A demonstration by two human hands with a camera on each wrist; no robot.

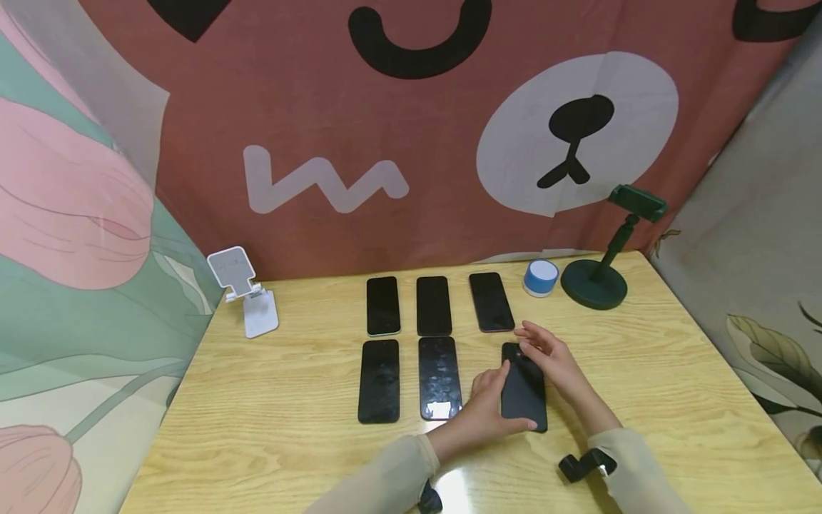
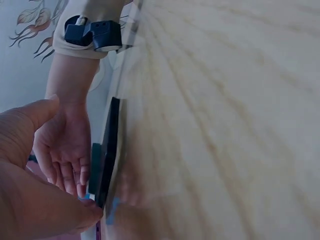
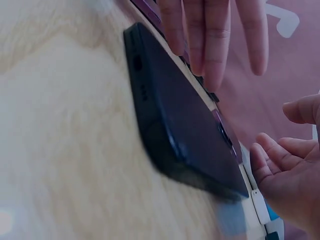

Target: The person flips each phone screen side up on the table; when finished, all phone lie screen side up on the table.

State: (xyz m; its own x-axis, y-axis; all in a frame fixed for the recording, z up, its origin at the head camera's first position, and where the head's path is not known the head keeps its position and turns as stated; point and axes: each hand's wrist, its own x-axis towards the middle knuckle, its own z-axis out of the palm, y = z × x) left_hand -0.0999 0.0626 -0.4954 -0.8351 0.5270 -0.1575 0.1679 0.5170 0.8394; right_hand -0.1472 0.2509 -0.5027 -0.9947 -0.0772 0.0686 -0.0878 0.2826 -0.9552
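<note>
A black phone (image 1: 523, 392) lies on the wooden table at the front right of the rows, its camera bump (image 3: 225, 131) upward at the far end. My left hand (image 1: 481, 414) spreads over its left side, the forefinger at the upper left edge and the thumb over the lower part. At the upper right corner is my right hand (image 1: 554, 360), fingers loosely extended. In the left wrist view, a left fingertip (image 2: 92, 214) overlaps the end of the phone (image 2: 111, 145). Both palms look unfilled in the wrist views.
Left of the phone lie two dark phones (image 1: 379, 382) (image 1: 440, 378), with three more (image 1: 383, 305) (image 1: 434, 305) (image 1: 491, 302) behind. A white folding stand (image 1: 260, 314) is at back left. A blue-and-white round item (image 1: 541, 278) and a green phone stand (image 1: 594, 285) are at back right.
</note>
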